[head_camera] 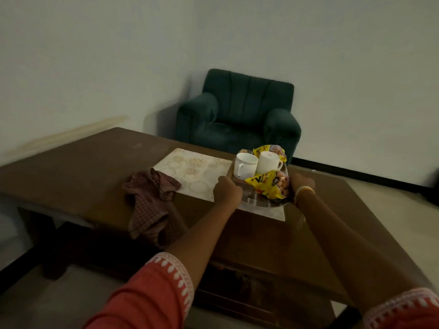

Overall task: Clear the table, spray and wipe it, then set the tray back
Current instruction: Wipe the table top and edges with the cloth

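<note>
Red sleeves with white trim frame the bottom of my view, and both bare forearms reach forward over the near edge of the brown wooden table. That near edge runs across below the arms, with pale floor showing beneath and to the left; the right-hand corner of the tabletop falls away towards the floor on the right, well apart from the hands. Left of the arms I see a checked maroon cloth lying crumpled on the wood, part of it drooping over the near edge. Broad bare tabletop spreads further left and back.

My left hand curls over the left rim of the tray, fingers wrapped on it. My right hand, a pale bangle at its wrist, takes the opposite rim, though the yellow snack packet hides most of its fingers. So the tray sits between the two hands, over a pale patterned mat; I cannot tell whether it rests on the mat or is raised. It carries two white cups side by side and a second yellow packet at the back.

Beyond the far edge stands a dark green armchair against the plain wall.
</note>
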